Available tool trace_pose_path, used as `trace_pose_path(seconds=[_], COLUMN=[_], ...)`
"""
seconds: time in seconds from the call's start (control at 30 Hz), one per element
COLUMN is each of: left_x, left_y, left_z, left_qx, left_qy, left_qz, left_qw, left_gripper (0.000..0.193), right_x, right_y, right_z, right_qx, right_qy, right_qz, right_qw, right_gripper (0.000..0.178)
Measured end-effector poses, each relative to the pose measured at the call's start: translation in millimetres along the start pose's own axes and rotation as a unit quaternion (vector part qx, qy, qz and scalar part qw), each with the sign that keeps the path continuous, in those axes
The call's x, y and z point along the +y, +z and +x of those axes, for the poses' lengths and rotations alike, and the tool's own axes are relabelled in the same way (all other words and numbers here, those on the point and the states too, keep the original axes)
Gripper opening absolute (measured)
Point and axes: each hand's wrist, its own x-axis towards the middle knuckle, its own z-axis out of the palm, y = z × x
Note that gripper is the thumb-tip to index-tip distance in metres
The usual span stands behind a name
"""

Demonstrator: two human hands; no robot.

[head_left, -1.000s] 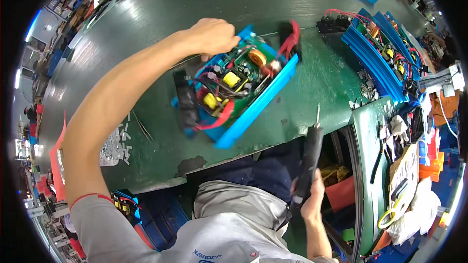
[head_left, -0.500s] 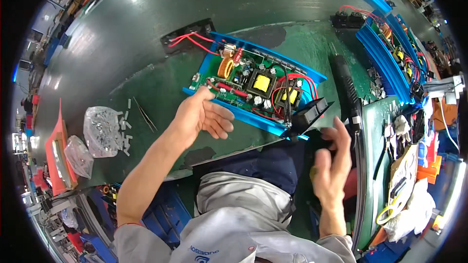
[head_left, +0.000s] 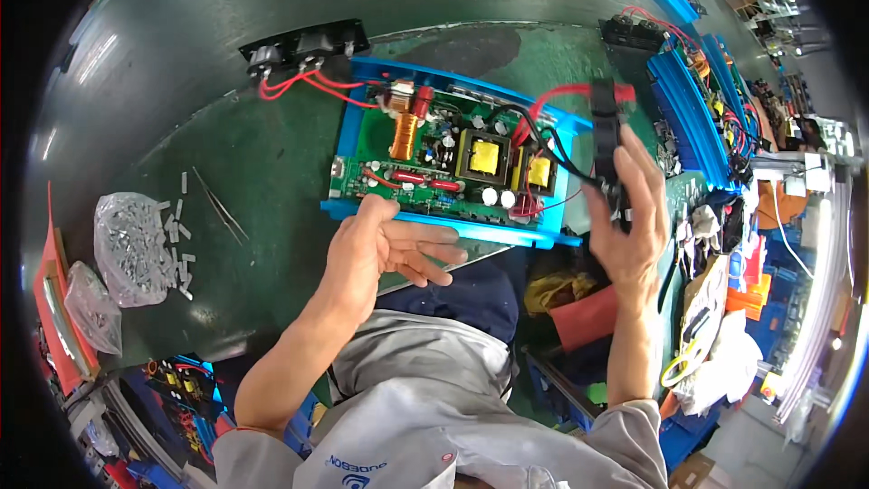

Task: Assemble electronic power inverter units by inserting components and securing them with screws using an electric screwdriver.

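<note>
On the green table [head_left: 272, 172] lies a blue tray [head_left: 362, 140] with a green board [head_left: 434, 158] inside it. The left hand [head_left: 385, 249] rests by the tray's near edge, fingers loose and holding nothing. The right hand [head_left: 629, 217] is closed around a black fan [head_left: 605, 140] at the tray's right end. Red and black wires [head_left: 543, 118] run from the fan to the board. Off to the left sits a bag of small parts [head_left: 131, 249]

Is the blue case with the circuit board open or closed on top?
Open: the blue case has no lid, so the green circuit board with its yellow-topped transformers shows.
</note>
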Motion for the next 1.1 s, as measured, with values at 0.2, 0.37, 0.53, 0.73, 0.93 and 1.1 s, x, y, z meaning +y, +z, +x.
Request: trace_pose_path(seconds=[0.2, 0.37, 0.53, 0.73, 0.93, 1.1], left_x=[-19.0, -21.6, -15.9, 4.7, -1.2, -3.6], left_y=[23.7, 26.5, -2.3, -89.3, -102.7, -98.9], left_z=[-3.6, -9.3, -31.5, -79.6, -67.2, -59.2], left_qx=[0.018, 0.026, 0.011, 0.393, 0.576, 0.546], left_qy=[0.023, 0.038, 0.041, 0.256, 0.209, 0.253], left_qz=[-0.071, -0.073, 0.043, 0.400, 0.455, 0.489], left_qw=[0.997, 0.996, 0.998, 0.787, 0.646, 0.631], left_gripper=[0.073, 0.071, 0.071, 0.033, 0.043, 0.017], right_x=[58.0, 29.8, 6.3, -12.6, -6.7, -30.0], right_y=[16.7, 23.0, 10.0, 32.7, 42.3, 27.9], right_z=[-13.9, -21.3, -74.1, -60.0, -32.1, -35.1], right_qx=[0.005, 0.039, 0.109, 0.011, -0.005, -0.034], right_qy=[0.149, 0.272, 0.137, 0.077, 0.047, 0.008], right_qz=[0.034, 0.094, 0.023, -0.008, 0.018, 0.053], right_qw=[0.988, 0.957, 0.984, 0.997, 0.999, 0.998], right_gripper=[0.050, 0.050, 0.049, 0.038, 0.030, 0.025])
